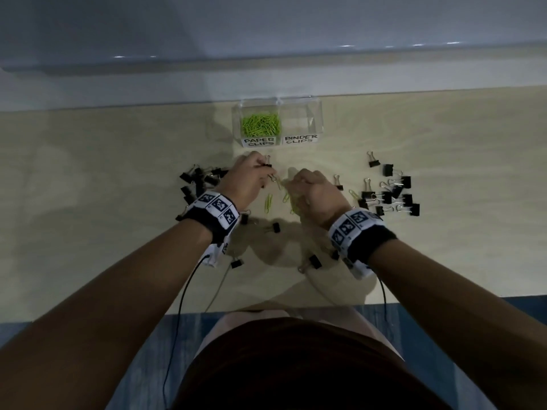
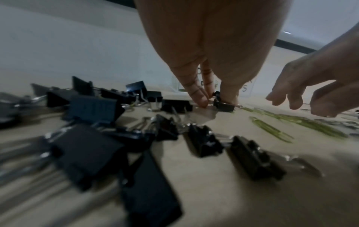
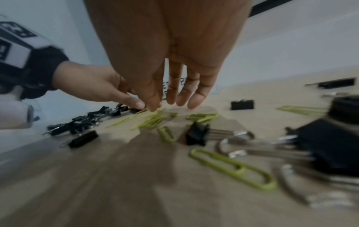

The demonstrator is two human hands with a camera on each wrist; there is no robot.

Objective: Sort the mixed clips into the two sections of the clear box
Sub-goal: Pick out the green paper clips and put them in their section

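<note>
1. Head view: clear box (image 1: 316,113) at the table's (image 1: 118,187) far edge — green paper clips (image 1: 261,124) fill the left section labelled PAPER CLIPS; the BINDER CLIPS section looks bare. Black binder clips (image 1: 390,190) lie scattered both sides.
2. Left wrist view only: left hand (image 2: 209,53) pinches a small binder clip (image 2: 221,103) between thumb and fingertips, low over the table.
3. Right wrist view only: right hand (image 3: 169,50), fingers straight and relaxed, tips at loose paper clips (image 3: 153,119) — no grip visible.
</note>
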